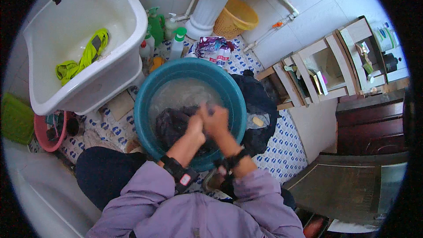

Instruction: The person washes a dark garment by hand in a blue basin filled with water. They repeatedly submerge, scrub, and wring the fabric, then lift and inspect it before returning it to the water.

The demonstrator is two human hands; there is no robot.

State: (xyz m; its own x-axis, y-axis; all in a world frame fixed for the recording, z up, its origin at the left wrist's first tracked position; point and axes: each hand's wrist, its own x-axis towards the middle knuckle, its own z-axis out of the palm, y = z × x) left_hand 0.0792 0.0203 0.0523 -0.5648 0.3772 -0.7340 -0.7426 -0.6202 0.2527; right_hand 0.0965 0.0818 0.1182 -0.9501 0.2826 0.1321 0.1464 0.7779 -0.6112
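Observation:
A large teal plastic basin (pixel 238 105) stands on the patterned floor before me, with greyish water and dark wet cloth (pixel 172 122) in it. Both hands are over the basin, close together at the cloth's right part. My left hand (pixel 195 126) is bent at the wrist, its fingers against the other hand. My right hand (pixel 215 119) is blurred and curled; whether cloth is between the fingers cannot be told. Dark clothing (pixel 254 96) lies on the floor right of the basin, and a yellowish bar of soap (pixel 257 121) rests on a grey patch there.
A white sink (pixel 129 36) holding a lime-green garment (pixel 87 51) stands at upper left. Behind the basin are a pump bottle (pixel 177 44), a printed bag (pixel 211 48) and a yellow wastebasket (pixel 231 19). A wooden shelf (pixel 337 59) stands right; a pink basin (pixel 38 135) is at left.

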